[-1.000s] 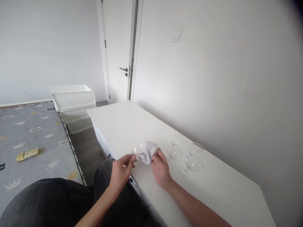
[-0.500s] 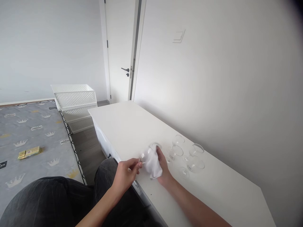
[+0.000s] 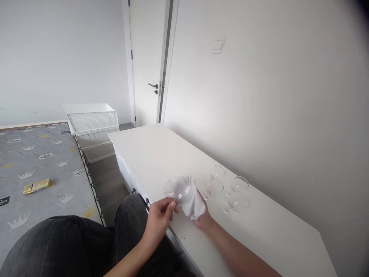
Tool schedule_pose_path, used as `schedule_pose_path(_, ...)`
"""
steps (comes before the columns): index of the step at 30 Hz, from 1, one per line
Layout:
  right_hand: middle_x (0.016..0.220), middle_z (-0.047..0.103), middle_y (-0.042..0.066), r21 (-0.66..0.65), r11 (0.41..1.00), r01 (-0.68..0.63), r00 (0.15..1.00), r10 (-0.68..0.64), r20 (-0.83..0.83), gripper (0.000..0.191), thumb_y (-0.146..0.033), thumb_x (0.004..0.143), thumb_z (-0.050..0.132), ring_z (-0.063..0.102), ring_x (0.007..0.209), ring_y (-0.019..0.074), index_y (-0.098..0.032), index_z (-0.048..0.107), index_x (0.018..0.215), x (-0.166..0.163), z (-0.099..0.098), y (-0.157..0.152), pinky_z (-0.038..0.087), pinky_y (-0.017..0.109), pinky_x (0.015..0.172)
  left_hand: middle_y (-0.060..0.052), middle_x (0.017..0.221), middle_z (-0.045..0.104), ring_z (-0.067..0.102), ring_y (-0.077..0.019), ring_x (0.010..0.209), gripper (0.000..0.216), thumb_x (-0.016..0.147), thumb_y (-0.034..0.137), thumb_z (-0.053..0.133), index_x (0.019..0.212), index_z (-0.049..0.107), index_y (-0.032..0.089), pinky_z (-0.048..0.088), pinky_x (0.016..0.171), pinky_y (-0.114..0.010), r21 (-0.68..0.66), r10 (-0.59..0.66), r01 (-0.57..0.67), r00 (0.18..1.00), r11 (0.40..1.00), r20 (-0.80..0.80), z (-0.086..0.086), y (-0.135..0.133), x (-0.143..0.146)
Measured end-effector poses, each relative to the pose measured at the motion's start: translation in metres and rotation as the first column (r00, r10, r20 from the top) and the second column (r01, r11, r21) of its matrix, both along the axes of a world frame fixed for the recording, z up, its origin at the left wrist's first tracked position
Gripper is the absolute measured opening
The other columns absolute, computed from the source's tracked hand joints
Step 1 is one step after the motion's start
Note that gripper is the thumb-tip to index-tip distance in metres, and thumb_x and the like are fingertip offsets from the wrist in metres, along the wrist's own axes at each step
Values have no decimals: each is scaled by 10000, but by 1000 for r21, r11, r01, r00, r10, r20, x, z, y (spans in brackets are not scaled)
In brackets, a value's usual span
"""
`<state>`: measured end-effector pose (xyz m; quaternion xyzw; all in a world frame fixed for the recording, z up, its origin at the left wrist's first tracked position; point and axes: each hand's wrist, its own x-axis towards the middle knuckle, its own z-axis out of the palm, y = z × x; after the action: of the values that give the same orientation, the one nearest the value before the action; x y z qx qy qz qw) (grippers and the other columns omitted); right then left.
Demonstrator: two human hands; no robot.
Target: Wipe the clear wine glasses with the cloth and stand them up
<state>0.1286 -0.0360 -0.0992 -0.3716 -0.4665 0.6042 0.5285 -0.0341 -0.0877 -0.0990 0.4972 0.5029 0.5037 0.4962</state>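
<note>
My left hand (image 3: 162,214) pinches a clear wine glass (image 3: 185,191) by its stem, thumb against the fingers. The glass lies tilted, its bowl resting in a white cloth (image 3: 196,209). Behind that cloth, my right hand (image 3: 204,220) cups the bowl, with most of its fingers hidden. Both hands are above the front edge of a white tabletop (image 3: 144,150). Just right of them several clear stemmed glasses stand close together, among them a near glass (image 3: 239,202) and a middle glass (image 3: 216,187).
A plain wall (image 3: 259,96) runs along the table's far side. To the left is a mattress (image 3: 57,184) bearing a yellow packet (image 3: 37,186). White perforated baskets (image 3: 95,121) are stacked on the floor near a door (image 3: 145,57). My knees are beside the table.
The cloth has spread out around the bowl and behind it, leaving the bowl facing me. My right hand has shifted slightly lower and right; my left hand keeps its pinch.
</note>
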Motion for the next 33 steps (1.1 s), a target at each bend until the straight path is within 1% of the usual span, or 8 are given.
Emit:
schedule_pose_path(4, 995, 717, 64, 53, 998, -24, 1000, 24, -3, 482, -484, 810, 829, 659, 855, 239, -246, 651, 1189, -6, -7, -7, 551, 361, 741, -31, 710, 701, 597, -158, 609, 277, 1003, 326, 531, 902, 752, 192, 440, 607, -257, 233, 126, -44, 928, 971, -350, -5, -3, -1)
schedule_pose_path(10, 777, 589, 12, 365, 930, -29, 957, -79, 278, 239, -344, 795, 824, 516, 704, 168, -202, 631, 787, 0, 4, -2, 436, 304, 642, -56, 673, 696, 628, -179, 579, 315, 970, 114, 435, 887, 728, 194, 419, 578, -272, 439, 152, 273, 679, 856, -718, -3, 5, -21)
schedule_pose_path(13, 697, 537, 7, 219, 962, -163, 966, 111, 232, 322, -397, 807, 803, 472, 641, 149, -190, 590, 683, 0, 10, 0, 396, 301, 607, -51, 643, 667, 604, -180, 591, 304, 987, 150, 464, 795, 696, 195, 408, 600, -284, 414, 63, 392, 658, 822, -750, 4, 10, -38)
schedule_pose_path(16, 701, 597, 23, -84, 974, -212, 977, 212, -10, 315, -461, 778, 824, 535, 630, 171, -183, 680, 813, -2, 13, -1, 448, 314, 603, -42, 652, 672, 597, -165, 623, 313, 998, 237, 531, 721, 670, 191, 392, 609, -273, 277, -93, 319, 791, 906, -605, 11, 12, -43)
schedule_pose_path(19, 716, 650, 63, -204, 953, -223, 970, 195, -148, 394, -569, 781, 778, 604, 657, 224, -190, 715, 871, -3, 14, -2, 494, 350, 591, -51, 717, 734, 584, -146, 610, 240, 966, 373, 640, 818, 659, 185, 371, 576, -251, 105, -173, 199, 960, 974, -220, 9, 10, -31)
schedule_pose_path(24, 631, 629, 87, -250, 916, -314, 937, 255, -240, 673, -839, 831, 515, 598, 587, 241, -199, 723, 810, 0, 10, -4, 505, 384, 539, -28, 651, 698, 378, -63, 463, 412, 866, 527, 770, 942, 580, 169, 254, 494, -215, -97, -98, 147, 917, 984, 387, -2, 3, 7)
schedule_pose_path(29, 848, 717, 63, -129, 973, -193, 949, 152, -275, 517, -667, 758, 800, 656, 668, 216, -235, 703, 1027, -7, 1, -11, 562, 368, 625, 11, 652, 642, 453, -84, 523, 384, 866, 467, 772, 1051, 636, 159, 339, 530, -207, -139, 73, -6, 874, 990, 481, -5, -6, 29)
schedule_pose_path(33, 1045, 739, 86, 17, 1000, -3, 996, 5, -89, 524, -391, 749, 900, 716, 936, 255, -250, 638, 1180, -15, 0, -23, 597, 382, 811, 8, 701, 663, 555, -134, 601, 272, 886, 381, 712, 1067, 628, 195, 399, 557, -214, -37, 149, -145, 947, 989, 285, -9, -13, 33)
